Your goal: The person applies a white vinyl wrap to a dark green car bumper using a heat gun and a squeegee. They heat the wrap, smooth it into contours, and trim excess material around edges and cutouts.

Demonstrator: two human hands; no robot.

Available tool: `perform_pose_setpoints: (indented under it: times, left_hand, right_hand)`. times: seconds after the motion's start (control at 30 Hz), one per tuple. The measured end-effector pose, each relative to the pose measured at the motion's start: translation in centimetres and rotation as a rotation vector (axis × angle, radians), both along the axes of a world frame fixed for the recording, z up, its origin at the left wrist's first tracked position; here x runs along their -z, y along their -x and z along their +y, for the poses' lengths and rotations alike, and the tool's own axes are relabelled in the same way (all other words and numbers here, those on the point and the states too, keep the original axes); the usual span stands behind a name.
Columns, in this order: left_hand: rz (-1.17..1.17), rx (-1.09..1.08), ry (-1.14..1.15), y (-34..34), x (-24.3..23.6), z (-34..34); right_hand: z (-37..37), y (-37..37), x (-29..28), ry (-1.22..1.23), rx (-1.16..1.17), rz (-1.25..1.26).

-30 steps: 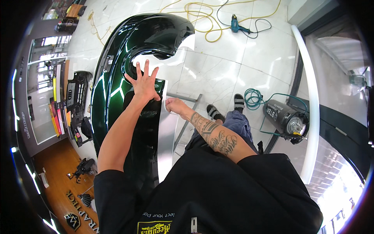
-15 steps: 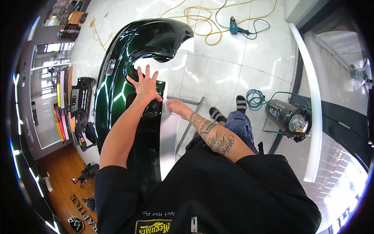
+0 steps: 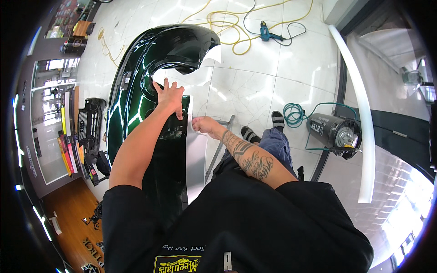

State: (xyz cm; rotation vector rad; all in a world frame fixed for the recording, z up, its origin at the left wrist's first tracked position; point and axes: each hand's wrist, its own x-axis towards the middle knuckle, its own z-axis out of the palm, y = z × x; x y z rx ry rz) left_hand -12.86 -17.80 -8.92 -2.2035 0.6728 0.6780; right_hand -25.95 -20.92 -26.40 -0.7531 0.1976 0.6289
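Observation:
A glossy dark green car fender curves away in front of me, its long lower part running back toward my body. My left hand lies on it beside the inner notch, fingers spread, and its thumb points down near the right edge. Pale film hangs along that right edge in a long strip. At the upper part of the strip my right hand is closed, with finger and thumb pinching the film. The exact grip is partly hidden by the curled fingers. Another piece of whitish film sticks out at the fender's far tip.
A metal stand shows beside my legs. On the tiled floor lie a teal heat gun and a yellow cable. To the right are a black tank with a green hose and a long white tube. A black grille stands left.
My left hand's fingers have drawn in a little on the fender. My right hand stays at the film. The whole view has shifted slightly.

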Motion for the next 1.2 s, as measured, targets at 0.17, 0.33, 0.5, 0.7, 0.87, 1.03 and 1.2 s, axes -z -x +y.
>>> perform_pose_setpoints:
  times: [0.17, 0.33, 0.5, 0.7, 0.87, 1.03, 1.2]
  left_hand:
    - [-0.008, -0.005, 0.045, 0.5, 0.6, 0.1]
    - [0.005, -0.001, 0.003, 0.6, 1.5, -0.9]
    - [0.019, -0.001, -0.063, 0.4, 2.9, -1.6]
    - [0.117, 0.069, -0.083, -0.2, 3.2, -1.9]
    - [0.216, 0.089, 0.397, -3.9, 2.9, 2.6]
    - [0.160, 0.221, 0.149, -1.4, -1.0, 3.2]
    - [0.023, 0.151, 0.104, 0.7, -0.3, 2.8]
  right_hand:
    - [-0.2, 0.1, -1.6, 0.094, 0.056, -0.003]
    - [-0.6, 0.1, -2.1, 0.173, 0.049, -0.036]
    - [-0.3, 0.1, -2.2, 0.181, 0.074, -0.030]
    - [-0.2, 0.1, -1.5, 0.171, 0.056, -0.101]
    - [-2.9, 0.7, 1.7, 0.335, 0.182, -0.344]
    - [-10.2, 5.7, 7.2, 0.616, -0.067, -0.100]
    - [-16.0, 14.5, 11.5, 1.316, -0.546, -0.274]
